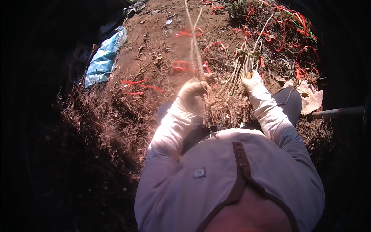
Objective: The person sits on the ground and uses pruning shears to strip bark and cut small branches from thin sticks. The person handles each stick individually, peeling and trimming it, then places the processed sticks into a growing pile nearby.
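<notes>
My left hand [192, 88], in a pale, soil-stained glove, is closed around the base of a bare, forked woody stem [194, 37]; brown roots [210, 97] hang by the fingers. To its right, my right hand [253, 82], also gloved, grips a small tool with a yellow part [249, 75]; its kind cannot be told. Just beyond and beside the right hand lies a bundle of thin cut stems [238, 68], with tangled roots [232, 108] towards my body. A longer pale stem [263, 30] sticks up from behind the right hand.
Heaped rooted plants [110, 121] lie at the left; more, with red plastic ties [301, 23], are at the upper right. Loose red ties [142, 85] lie on the brown soil [153, 37]. A light-blue plastic sheet [101, 62] is at the left, a metal pole [337, 112] at the right.
</notes>
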Motion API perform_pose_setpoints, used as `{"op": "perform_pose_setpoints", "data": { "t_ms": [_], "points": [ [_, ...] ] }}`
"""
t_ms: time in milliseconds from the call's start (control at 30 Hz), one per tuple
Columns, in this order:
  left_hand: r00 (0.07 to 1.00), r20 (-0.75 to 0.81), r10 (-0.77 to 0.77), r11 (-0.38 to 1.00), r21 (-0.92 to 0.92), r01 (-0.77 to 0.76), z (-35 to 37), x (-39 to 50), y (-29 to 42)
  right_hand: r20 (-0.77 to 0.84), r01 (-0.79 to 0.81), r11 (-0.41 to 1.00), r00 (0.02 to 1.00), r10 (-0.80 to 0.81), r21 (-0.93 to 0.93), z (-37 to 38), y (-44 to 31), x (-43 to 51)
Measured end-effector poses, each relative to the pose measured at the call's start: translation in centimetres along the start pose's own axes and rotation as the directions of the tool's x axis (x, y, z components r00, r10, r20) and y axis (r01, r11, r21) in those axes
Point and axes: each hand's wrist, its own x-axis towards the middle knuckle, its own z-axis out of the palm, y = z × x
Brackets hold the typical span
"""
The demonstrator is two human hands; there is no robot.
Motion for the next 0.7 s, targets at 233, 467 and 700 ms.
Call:
{"op": "perform_pose_setpoints", "data": {
  "t_ms": [233,467,700],
  "points": [
    [0.869,-0.251,0.426,0.902,0.043,-0.430,1.4,-2.8,8.7,0.260,0.016,0.787,0.948,0.184,-0.616,-0.1,0.0,-3.1],
    [0.907,-0.233,0.351,0.917,0.281,-0.283,-1.3,-2.6,7.2,0.653,0.154,0.972,0.721,-0.232,0.175,0.4,-3.5,-6.5],
    [0.832,-0.422,0.359,0.921,0.303,-0.243,-0.7,-0.6,4.6,0.862,-0.156,0.941,0.467,-0.197,0.299,-2.0,-9.3,-10.9]
  ]
}}
